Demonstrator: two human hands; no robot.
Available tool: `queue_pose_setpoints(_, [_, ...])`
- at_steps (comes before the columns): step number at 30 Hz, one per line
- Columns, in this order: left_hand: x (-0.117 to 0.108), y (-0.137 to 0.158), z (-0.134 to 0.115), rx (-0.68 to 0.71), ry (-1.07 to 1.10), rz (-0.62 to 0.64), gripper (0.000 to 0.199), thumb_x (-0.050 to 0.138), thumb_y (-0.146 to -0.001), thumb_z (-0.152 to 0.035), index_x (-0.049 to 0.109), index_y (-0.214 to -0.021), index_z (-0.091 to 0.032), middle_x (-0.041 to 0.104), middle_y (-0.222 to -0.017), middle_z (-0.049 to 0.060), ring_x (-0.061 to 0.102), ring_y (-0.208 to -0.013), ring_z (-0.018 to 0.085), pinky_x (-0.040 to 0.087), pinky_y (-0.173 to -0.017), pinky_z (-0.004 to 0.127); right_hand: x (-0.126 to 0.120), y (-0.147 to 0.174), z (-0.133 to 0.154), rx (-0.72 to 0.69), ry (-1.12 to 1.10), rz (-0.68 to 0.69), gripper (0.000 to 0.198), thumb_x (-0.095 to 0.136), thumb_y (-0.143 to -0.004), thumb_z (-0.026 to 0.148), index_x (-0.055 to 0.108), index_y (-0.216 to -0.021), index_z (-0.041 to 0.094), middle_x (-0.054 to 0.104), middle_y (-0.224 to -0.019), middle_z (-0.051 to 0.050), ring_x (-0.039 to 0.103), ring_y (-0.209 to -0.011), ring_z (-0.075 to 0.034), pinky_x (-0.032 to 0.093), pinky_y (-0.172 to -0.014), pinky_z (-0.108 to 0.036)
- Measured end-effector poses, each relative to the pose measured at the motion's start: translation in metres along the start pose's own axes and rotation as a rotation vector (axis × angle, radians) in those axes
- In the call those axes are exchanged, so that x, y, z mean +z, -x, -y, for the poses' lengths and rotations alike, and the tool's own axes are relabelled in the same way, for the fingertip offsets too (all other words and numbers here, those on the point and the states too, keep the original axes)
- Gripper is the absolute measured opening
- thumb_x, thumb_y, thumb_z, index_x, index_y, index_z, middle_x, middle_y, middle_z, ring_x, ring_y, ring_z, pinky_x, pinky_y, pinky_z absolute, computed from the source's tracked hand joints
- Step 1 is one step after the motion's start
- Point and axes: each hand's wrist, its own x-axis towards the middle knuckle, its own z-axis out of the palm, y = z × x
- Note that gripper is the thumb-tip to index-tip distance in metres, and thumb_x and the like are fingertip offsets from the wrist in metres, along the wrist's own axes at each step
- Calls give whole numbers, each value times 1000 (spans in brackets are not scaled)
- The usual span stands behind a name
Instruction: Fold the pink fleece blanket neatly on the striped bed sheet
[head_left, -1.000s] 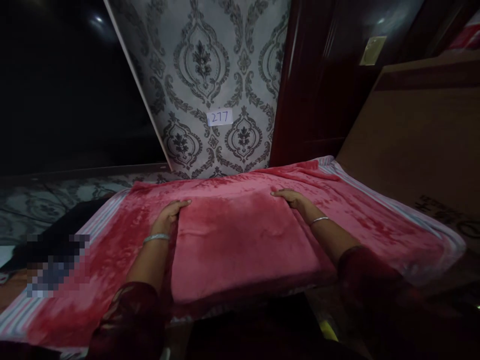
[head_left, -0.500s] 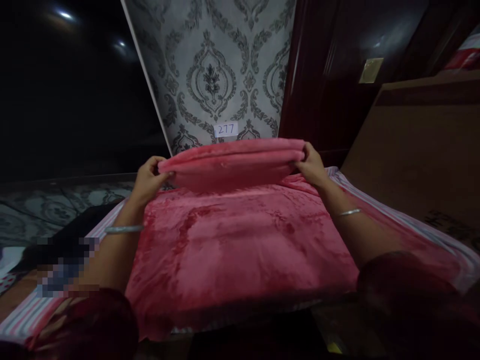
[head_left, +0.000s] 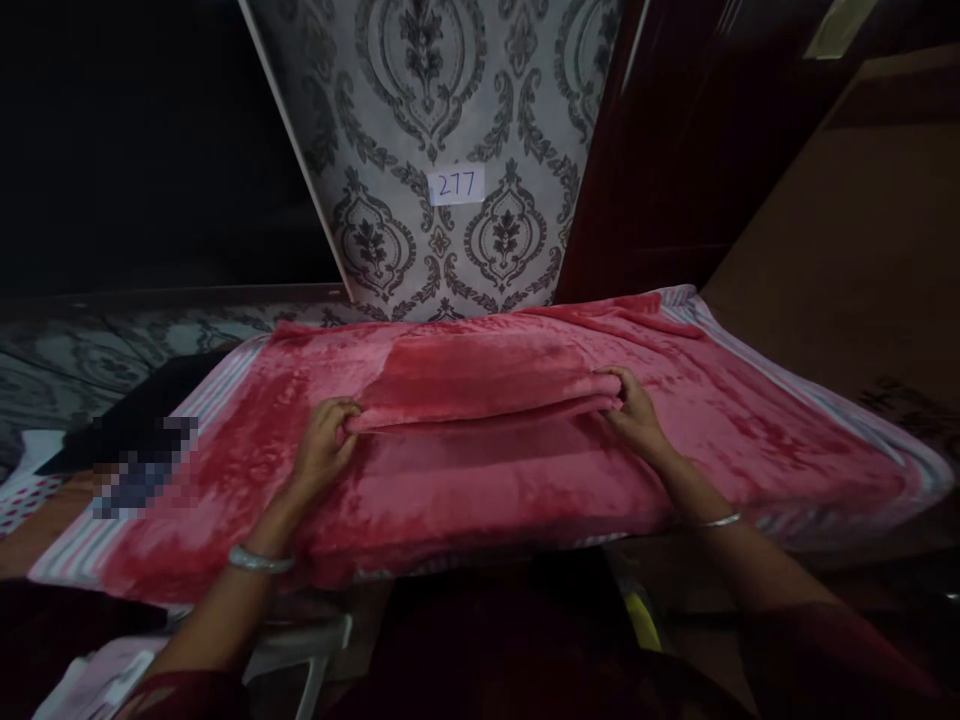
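A folded pink cloth, plush-looking and wide, is stretched between my two hands just above a pink blanket. My left hand is closed on its near left corner, fingers curled over the edge. At the near right corner, my right hand pinches the layered edge between thumb and fingers. The cloth's far part rests low over the blanket; whether it touches there, I cannot tell. The blanket is spread over a table, with striped borders at its left and right sides.
A patterned wall carries a paper label reading 277. A large black screen stands at the back left, and a cardboard box at the right. Below the near edge are a pale chair and something yellow.
Both hands have brought the folded cloth down and toward me, from raised near the wall to low over the blanket. The view has tilted downward.
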Motion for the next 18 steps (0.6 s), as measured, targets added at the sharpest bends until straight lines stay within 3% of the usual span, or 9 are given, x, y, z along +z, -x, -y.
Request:
queue_pose_setpoints(4, [5,20,-4,-17,-63,141,21,54,-77,-20,61,-96,-24,67,-107,10,62,-108,28,51,-98,45,7,28,-6,-2,26,29,40,57,-73,35,58,-112,26,69,-112,-9,63,-103,-30,51,-95,-46])
queue_pose_setpoints(7, [3,36,-7,44,-75,253,17,56,-80,-26,63,-96,-25,68,-107,11,64,-104,28,53,-93,43,3,46,-14,-72,39,97,39,55,-72,29,63,-110,26,70,-114,-10,63,-111,-31,50,-99,-50])
queue_pose_setpoints(11, [-8,38,-6,66,-61,255,18,51,-85,-31,66,-93,-25,71,-104,10,66,-101,27,54,-91,42,-15,48,-16,-52,95,69,30,47,-81,24,70,-101,28,75,-105,-8,67,-104,-29,52,-97,-51])
queue_pose_setpoints(15, [3,-11,-12,-67,-98,191,37,38,-95,-33,71,-108,-23,73,-114,11,65,-113,27,50,-103,43,-7,7,11,-42,181,-51,34,46,-93,32,71,-115,24,74,-115,-11,66,-111,-31,50,-102,-53])
queue_pose_setpoints(18, [36,-72,-29,-102,-151,270,49,38,-98,-36,62,-135,-16,60,-145,14,51,-139,27,37,-119,42,33,-44,42,-131,220,103,49,51,-95,38,60,-139,19,63,-141,-15,55,-132,-32,39,-116,-54])
